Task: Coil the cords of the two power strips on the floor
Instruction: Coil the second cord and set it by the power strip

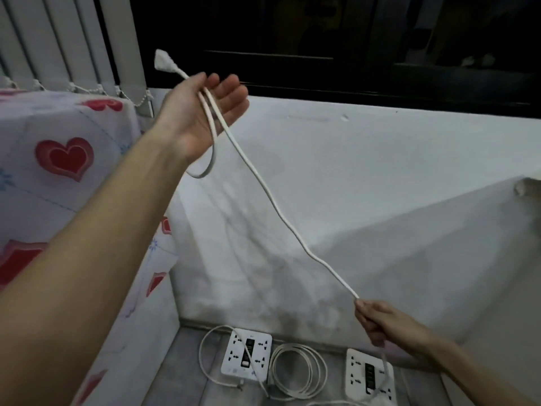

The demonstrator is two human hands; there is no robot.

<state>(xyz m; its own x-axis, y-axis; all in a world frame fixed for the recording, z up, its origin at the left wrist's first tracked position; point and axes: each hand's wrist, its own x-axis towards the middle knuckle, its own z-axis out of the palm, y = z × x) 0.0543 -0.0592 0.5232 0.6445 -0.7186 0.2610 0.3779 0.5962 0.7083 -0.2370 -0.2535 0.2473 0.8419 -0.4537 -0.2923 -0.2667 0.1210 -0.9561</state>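
My left hand is raised palm up and holds one loop of a white cord; its plug sticks out past my fingers. The cord slants down to my right hand, which is closed around it low at the right. Below that hand the cord drops to the right power strip on the floor. The left power strip, white and square, lies on the floor with its own cord lying coiled beside it.
A white wall rises behind the strips under a dark window. A piece of furniture draped in heart-print cloth stands at the left. Vertical blinds hang at the top left. The floor is grey.
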